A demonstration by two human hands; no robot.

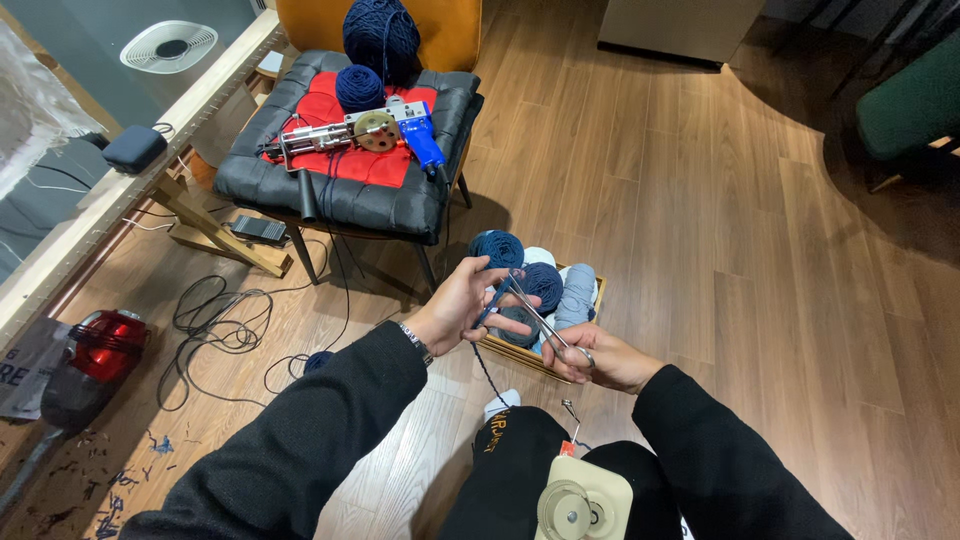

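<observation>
Dark blue yarn strand [487,312] is pinched by L hand [462,305] fingers; scissors [540,322] gripped in R hand [598,358], blades open at strand, not yet cut. Yarn basket [545,300] just behind.

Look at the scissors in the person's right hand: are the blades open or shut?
Open. The scissors in the right hand show two blades spread apart near the blue yarn.

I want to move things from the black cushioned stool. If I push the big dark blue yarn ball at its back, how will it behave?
The big yarn ball is round, so it would probably roll, perhaps off the stool. It looks soft and likely light for its size. A strand seems to run down toward the tufting gun, so it may tug or unwind.
</observation>
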